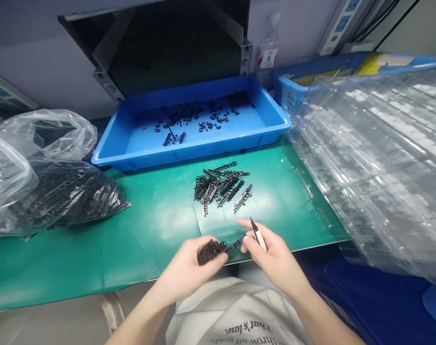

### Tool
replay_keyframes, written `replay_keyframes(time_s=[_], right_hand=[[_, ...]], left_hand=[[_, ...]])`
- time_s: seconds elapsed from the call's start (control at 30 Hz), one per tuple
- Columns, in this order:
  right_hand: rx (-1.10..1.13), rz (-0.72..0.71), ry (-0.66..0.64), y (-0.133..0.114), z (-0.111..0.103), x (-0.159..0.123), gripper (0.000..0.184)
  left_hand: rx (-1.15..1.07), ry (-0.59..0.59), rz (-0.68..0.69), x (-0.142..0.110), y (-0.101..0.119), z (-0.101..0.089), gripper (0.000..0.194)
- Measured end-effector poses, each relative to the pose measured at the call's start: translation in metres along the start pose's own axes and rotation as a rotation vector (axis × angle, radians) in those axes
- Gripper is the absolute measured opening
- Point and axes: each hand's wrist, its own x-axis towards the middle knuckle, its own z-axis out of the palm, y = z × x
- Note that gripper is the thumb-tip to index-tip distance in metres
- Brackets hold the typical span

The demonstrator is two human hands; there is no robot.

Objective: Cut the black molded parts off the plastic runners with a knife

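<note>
My left hand (191, 263) is closed around a bunch of black plastic parts (210, 251) at the table's front edge. One black ladder-like strip (235, 244) stretches from that bunch across to my right hand (270, 249). Between the fingers of my right hand sits a white-handled tool with a dark pointed tip (259, 235), perhaps a knife or tweezers. Its fingertips also touch the strip's far end. Just beyond both hands, a loose pile of similar black strips (220, 184) lies on the green mat, with a single strip (243, 199) at its right side.
Behind the pile stands a blue tray (192, 151) holding small black pieces. At left slumps a clear plastic bag (60, 191) of black parts. Stacked clear plastic trays (379, 158) overhang the right side. A bottle (269, 48) stands by the wall. The green mat (149, 230) covers the table.
</note>
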Motion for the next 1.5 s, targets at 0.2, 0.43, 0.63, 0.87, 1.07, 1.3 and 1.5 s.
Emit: replay_keyframes(time_s=[0.2,0.43,0.63,0.87,1.07,1.3,1.5], right_hand=[[0.016,-0.009,-0.117,-0.007,0.011,0.003,0.017],[-0.282,-0.156,-0.128,-0.001,0.003,-0.012,0.032],[-0.660,-0.281,-0.253,-0.006,0.001,-0.022,0.037],[-0.813,-0.349,-0.191,-0.007,0.003,-0.024,0.037],[-0.857,-0.386,-0.115,-0.005,0.007,-0.026,0.037],[-0.812,-0.361,-0.130,-0.003,0.008,-0.025,0.035],[-0.814,-0.385,-0.082,0.000,0.011,-0.024,0.036]], left_hand=[[-0.394,0.006,0.001,-0.011,-0.008,0.023,0.012],[-0.645,0.124,-0.103,-0.007,-0.014,0.033,0.017],[-0.615,0.100,-0.100,-0.007,-0.016,0.030,0.016],[-0.500,0.143,-0.112,-0.007,-0.012,0.028,0.011],[-0.513,0.157,-0.111,-0.006,-0.007,0.029,0.007],[-0.514,0.152,-0.103,-0.005,-0.010,0.031,0.007],[-0.519,0.156,-0.112,-0.002,-0.010,0.032,0.007]])
